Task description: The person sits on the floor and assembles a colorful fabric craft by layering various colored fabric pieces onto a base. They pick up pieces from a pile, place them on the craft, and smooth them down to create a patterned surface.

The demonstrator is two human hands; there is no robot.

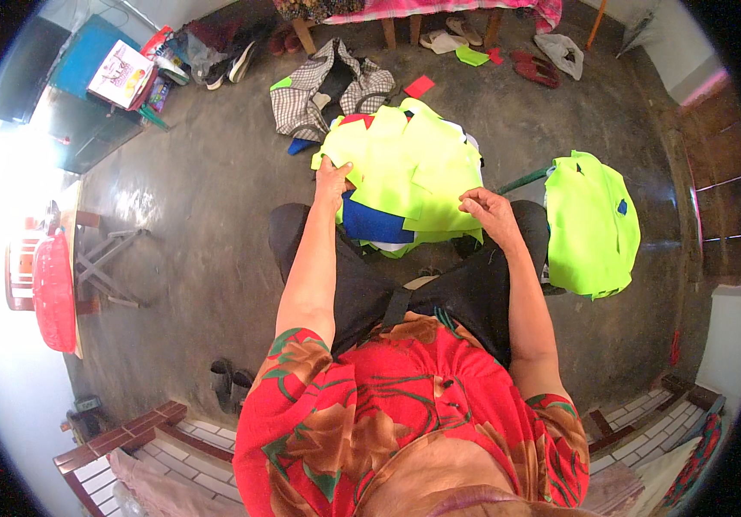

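Observation:
A heap of neon-yellow cloth pieces (426, 168) lies in front of my knees, with a blue cloth piece (376, 221) showing at its near side and bits of red and white at its edges. My left hand (333, 179) is closed on the heap's left edge, thumb on top of the yellow cloth and fingers partly hidden. At the right edge, my right hand (489, 214) has its fingers curled together in a pinch over the cloth. Whatever that pinch holds, if anything, is too small to make out.
More neon-yellow cloth (590, 228) is draped over a stool-like support by my right knee. Beyond the heap sits a checked cloth bag (302, 99). A red scrap (420, 86) and several shoes (534, 69) lie on the floor. A red plastic chair-like item (53, 289) stands left.

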